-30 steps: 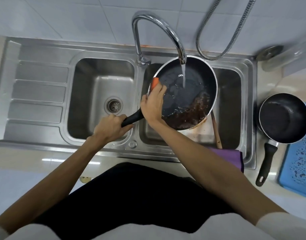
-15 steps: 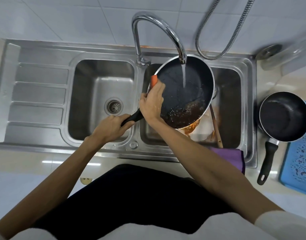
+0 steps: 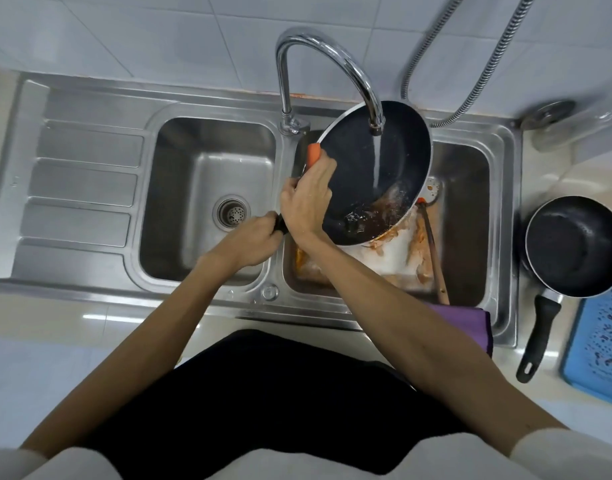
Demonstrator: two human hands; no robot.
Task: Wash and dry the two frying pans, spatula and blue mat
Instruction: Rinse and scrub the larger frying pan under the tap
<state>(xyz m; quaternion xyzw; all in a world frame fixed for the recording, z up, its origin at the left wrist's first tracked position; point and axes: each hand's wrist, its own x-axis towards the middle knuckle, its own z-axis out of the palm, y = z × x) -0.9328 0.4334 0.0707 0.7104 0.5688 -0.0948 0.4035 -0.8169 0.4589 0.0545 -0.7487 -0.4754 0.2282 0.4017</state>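
A large black frying pan point(image 3: 394, 161) hangs tilted over the right basin, with tap water running onto it. Brown, greasy water gathers at its low edge and spills out. My left hand point(image 3: 252, 240) grips its black handle, which is mostly hidden. My right hand point(image 3: 306, 202) holds an orange-ended tool point(image 3: 313, 153) at the pan's left rim; its other end is unclear. A wooden-handled spatula point(image 3: 434, 258) lies in the right basin. On the counter to the right sit the smaller black frying pan point(image 3: 574, 247) and the blue mat point(image 3: 599, 344).
The chrome tap point(image 3: 328, 60) arches over the pan. The left basin point(image 3: 207, 188) holds only its drain. Orange-brown residue lies on the right basin floor point(image 3: 394, 261). A purple cloth point(image 3: 470, 323) hangs over the sink's front edge. A metal hose point(image 3: 470, 60) runs along the wall.
The large pan has tipped more steeply to the lower right. Its brown water has slid to the low rim and poured into the right basin. Both hands keep their hold.
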